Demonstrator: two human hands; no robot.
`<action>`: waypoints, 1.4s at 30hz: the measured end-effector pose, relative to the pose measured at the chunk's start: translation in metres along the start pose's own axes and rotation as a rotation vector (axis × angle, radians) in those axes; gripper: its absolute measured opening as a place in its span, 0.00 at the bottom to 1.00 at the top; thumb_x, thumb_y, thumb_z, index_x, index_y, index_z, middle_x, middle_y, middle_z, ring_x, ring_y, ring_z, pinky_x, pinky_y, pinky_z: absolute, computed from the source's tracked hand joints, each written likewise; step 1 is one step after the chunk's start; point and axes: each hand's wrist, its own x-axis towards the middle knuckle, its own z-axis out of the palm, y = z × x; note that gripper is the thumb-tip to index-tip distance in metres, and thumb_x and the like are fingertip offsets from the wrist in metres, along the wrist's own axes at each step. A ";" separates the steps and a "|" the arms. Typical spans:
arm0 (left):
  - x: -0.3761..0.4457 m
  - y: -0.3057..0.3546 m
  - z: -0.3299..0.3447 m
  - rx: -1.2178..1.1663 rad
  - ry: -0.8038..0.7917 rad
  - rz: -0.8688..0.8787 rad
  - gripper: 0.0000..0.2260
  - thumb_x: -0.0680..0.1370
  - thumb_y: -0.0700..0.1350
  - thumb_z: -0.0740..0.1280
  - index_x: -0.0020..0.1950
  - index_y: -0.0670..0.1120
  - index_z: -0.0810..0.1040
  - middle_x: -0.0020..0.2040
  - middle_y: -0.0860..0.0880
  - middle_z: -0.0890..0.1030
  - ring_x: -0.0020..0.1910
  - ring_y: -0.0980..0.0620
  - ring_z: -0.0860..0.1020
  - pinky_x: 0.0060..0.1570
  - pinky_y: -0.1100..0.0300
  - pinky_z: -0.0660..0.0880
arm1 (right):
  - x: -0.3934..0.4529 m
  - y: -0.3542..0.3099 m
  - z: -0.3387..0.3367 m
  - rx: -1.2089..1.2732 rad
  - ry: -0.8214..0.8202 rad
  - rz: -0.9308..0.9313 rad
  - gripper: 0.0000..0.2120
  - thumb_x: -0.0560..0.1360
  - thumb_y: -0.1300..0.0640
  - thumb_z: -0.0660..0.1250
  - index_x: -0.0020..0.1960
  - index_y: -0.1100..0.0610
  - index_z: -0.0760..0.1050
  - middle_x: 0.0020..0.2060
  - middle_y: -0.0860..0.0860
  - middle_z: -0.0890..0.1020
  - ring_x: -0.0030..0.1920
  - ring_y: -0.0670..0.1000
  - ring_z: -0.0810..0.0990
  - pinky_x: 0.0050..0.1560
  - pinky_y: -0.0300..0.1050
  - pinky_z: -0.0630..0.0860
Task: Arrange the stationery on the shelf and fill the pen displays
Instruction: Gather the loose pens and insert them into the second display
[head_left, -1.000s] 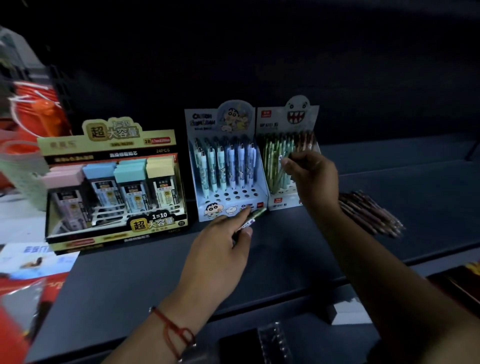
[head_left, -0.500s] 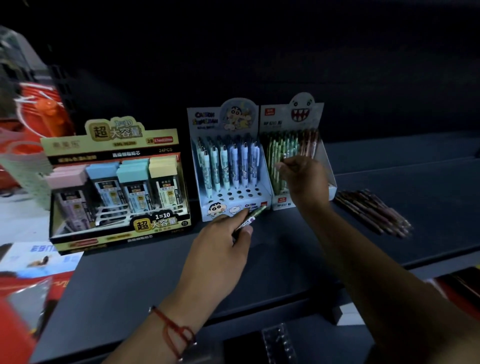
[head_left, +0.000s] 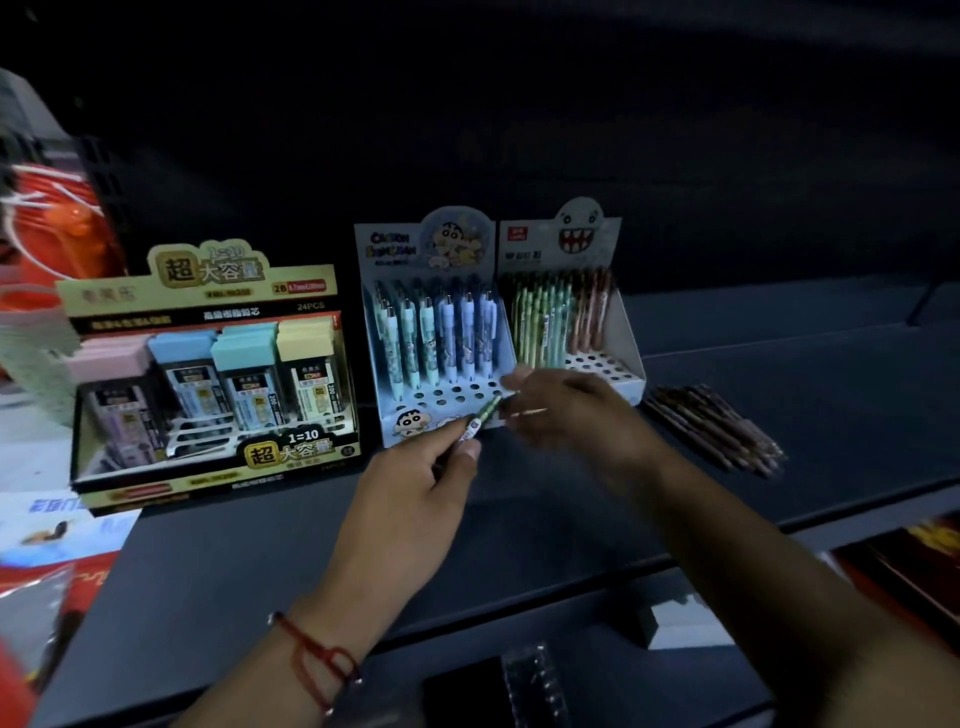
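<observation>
Lead-box display: the gold-and-black cardboard tray (head_left: 208, 364) of pastel cases stood stocked at the left.
Left hand (head_left: 410, 499): its fingers pinched a green patterned pen (head_left: 480, 418) before the blue cartoon pen display (head_left: 436, 332).
Right hand (head_left: 571, 410): blurred, grip unclear.
Progress: both displays showed empty holes; loose brown pens (head_left: 717, 431) remained.
Surface: dark shelf (head_left: 779, 395), dim room.

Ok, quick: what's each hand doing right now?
Left hand: pinching a green pen.
Right hand: blurred, reaching toward the pen; grip cannot be told.
</observation>
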 end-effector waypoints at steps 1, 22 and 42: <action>0.000 0.001 0.001 -0.010 0.003 0.013 0.11 0.80 0.55 0.62 0.60 0.63 0.78 0.38 0.53 0.82 0.33 0.56 0.78 0.36 0.59 0.76 | -0.008 0.000 0.005 0.040 -0.087 0.034 0.14 0.78 0.48 0.68 0.55 0.57 0.82 0.47 0.55 0.86 0.48 0.55 0.85 0.53 0.48 0.80; -0.006 0.003 0.022 0.782 -0.205 0.249 0.29 0.81 0.65 0.47 0.80 0.57 0.46 0.81 0.50 0.46 0.79 0.48 0.44 0.76 0.51 0.41 | 0.004 -0.008 -0.064 0.023 0.403 -0.263 0.05 0.77 0.55 0.71 0.42 0.53 0.81 0.38 0.49 0.86 0.39 0.47 0.83 0.38 0.40 0.77; -0.011 0.002 0.018 0.754 -0.223 0.220 0.30 0.80 0.65 0.46 0.80 0.57 0.43 0.80 0.52 0.41 0.78 0.52 0.40 0.77 0.52 0.40 | 0.049 0.000 -0.037 -0.472 0.524 -0.428 0.07 0.78 0.53 0.69 0.44 0.55 0.82 0.36 0.47 0.83 0.35 0.45 0.81 0.36 0.40 0.75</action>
